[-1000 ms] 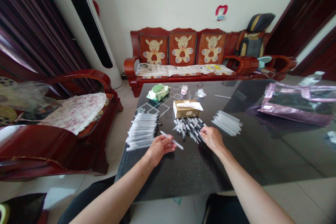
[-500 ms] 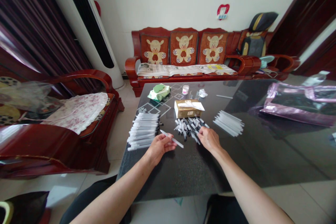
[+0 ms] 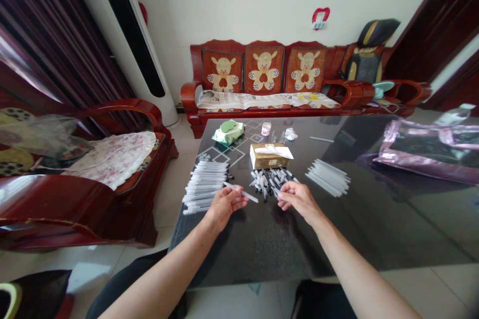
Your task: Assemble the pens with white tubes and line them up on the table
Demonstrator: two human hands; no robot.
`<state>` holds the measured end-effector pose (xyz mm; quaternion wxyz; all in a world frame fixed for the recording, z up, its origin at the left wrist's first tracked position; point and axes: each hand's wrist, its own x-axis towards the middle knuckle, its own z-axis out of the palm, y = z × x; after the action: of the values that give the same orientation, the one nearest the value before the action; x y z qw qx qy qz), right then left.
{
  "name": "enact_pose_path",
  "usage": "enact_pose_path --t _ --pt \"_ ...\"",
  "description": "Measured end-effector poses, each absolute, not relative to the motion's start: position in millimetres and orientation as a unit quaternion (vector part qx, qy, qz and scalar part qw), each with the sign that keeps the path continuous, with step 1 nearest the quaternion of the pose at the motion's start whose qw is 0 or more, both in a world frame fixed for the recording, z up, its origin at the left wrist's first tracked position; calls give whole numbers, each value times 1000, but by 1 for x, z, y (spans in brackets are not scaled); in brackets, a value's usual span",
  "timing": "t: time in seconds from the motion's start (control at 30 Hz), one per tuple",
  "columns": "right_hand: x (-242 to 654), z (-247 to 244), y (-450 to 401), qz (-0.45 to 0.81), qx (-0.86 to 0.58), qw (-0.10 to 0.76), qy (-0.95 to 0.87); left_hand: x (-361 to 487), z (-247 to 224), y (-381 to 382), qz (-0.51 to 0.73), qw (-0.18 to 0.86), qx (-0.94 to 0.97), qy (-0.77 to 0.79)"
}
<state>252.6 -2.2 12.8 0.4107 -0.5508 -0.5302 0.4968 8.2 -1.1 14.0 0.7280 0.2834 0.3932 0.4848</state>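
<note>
My left hand [image 3: 226, 204] is closed around a slim translucent pen barrel [image 3: 250, 196], which points to the right and slightly down. To the left of that hand lies a stack of similar pens [image 3: 204, 184] with dark ends. My right hand [image 3: 297, 198] is pinched at the near edge of a heap of black-and-white pen caps [image 3: 267, 179]. A small piece that looks like a pen cap [image 3: 276, 192] pokes out from its fingertips, partly hidden by them. Beyond the right hand rests a bundle of bare pen barrels [image 3: 329, 178].
Behind the caps stands a gold tissue box [image 3: 270, 161]. Farther back are a green wipes pack [image 3: 228, 132], a small cup [image 3: 266, 128], crumpled tissue [image 3: 291, 133] and a single barrel [image 3: 322, 139]. A pink-edged clear bag [image 3: 426, 152] occupies the table's right side [image 3: 374, 229].
My right hand has drawn slightly back from the heap with a small piece in its fingertips. My left hand, still holding the barrel, has shifted a little up and left.
</note>
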Motion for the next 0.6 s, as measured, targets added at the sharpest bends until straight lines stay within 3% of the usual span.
enact_pose_path --t 0.3,0.4,0.5,0.6 --pt "232 15 -21 514 -499 393 -576 8 12 1 504 724 277 381" --pt "235 16 -18 359 -563 346 -659 6 14 2 507 722 272 384" --pt "245 13 -12 147 -661 244 -694 2 17 5 513 718 267 389" --pt "256 4 -3 76 -713 171 -676 -1 18 6 516 715 268 388"
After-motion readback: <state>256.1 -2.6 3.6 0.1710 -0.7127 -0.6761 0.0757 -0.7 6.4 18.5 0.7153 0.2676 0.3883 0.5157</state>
